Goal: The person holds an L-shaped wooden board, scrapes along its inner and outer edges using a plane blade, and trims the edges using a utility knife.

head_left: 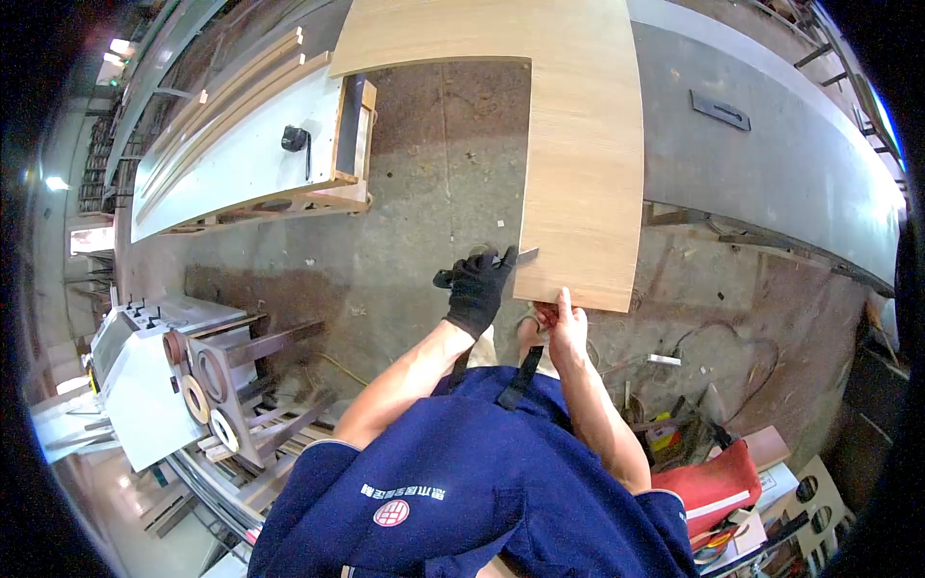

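A large light wood-grain panel point(585, 164) with a rectangular cut-out extends away from me, its near end in front of my body. My left hand point(477, 292), in a black glove, is closed round a dark-handled tool. The tool's flat metal blade point(527, 256) lies at the panel's left edge, close to the near corner. My bare right hand point(562, 323) grips the near edge of the panel, thumb on top and fingers partly hidden below it.
At the left, a white-topped bench point(246, 144) carries wood strips point(231, 108) and a black tape measure point(294, 139). A grey table point(761, 144) with a metal plate point(720, 110) stands right. Edging rolls point(209, 376) are lower left; a red bag point(708, 486) is lower right.
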A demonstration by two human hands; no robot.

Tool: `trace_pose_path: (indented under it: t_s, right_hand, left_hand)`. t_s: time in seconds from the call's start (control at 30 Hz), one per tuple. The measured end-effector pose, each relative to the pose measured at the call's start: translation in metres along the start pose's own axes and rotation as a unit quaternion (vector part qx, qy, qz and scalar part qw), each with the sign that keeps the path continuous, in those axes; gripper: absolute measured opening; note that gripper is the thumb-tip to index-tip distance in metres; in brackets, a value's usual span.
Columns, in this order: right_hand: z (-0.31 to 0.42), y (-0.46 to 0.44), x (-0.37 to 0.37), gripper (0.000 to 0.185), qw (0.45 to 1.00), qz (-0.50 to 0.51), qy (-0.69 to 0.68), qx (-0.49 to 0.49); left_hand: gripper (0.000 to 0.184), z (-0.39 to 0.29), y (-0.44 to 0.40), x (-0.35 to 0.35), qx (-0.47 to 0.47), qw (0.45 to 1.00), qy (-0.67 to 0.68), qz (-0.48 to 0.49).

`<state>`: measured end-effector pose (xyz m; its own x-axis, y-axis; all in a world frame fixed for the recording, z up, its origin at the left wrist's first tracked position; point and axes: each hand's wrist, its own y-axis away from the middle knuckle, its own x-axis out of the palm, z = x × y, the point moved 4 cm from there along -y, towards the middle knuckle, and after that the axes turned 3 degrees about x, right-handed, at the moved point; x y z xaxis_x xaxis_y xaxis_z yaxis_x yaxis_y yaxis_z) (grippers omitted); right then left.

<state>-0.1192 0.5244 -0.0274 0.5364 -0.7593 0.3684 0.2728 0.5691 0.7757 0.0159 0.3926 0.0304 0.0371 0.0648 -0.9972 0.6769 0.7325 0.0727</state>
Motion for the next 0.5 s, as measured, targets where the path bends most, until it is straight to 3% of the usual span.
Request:
trace_pose_path:
  t_s: [0.17,0.3,0.5]
  right_hand:
    - [0.005,0.004,0.005,0.042,1.0,-0.018,0.017,-0.015]
    - [0.007,0.006,0.006,0.041,1.0,-0.024,0.01,-0.007]
    - [0.006,0.001,0.001,0.041,0.998,-0.037,0.043,-0.026]
  left_hand:
    - [0.052,-0.007,0.019,-0.001,0.006,0.999,-0.032,0.028]
    - [0.054,0.002,-0.009,0.002,0.006,1.0,-0.011,-0.002]
    - [0.053,0.007,-0.025,-0.006,0.067,0.996,-0.059,-0.014]
